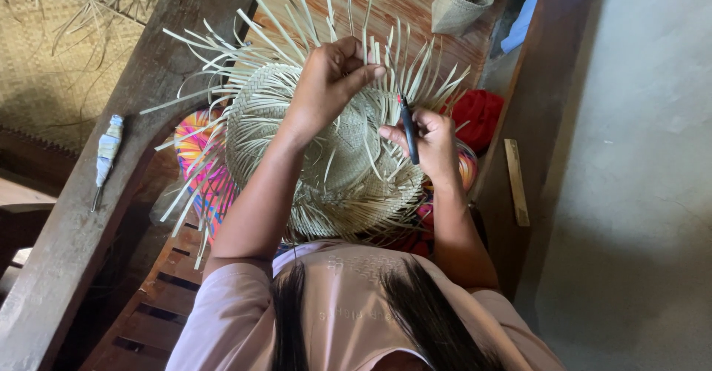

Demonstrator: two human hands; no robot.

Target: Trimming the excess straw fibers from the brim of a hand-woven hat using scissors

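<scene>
Mid-weave on the straw hat (326, 171): my left hand (330, 74) pinches loose strips (415, 74), my right hand (430, 141) grips a dark tool (408, 130); next move likely needs a strip tucked under.

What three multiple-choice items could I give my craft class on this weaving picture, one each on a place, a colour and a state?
1. Where does the cloth-wrapped tool lie?
A. on the wooden beam at the left
B. inside the hat
C. on the grey floor

2. What colour is the handle of the tool in the right hand?
A. yellow
B. black
C. white

3. What state is the woven hat in?
A. painted
B. edge neatly bound
C. unfinished, loose strips sticking out

Answers: 1 A, it rests on the beam; 2 B, the handle is dark; 3 C, strips fan out where the left hand pinches them.
</scene>
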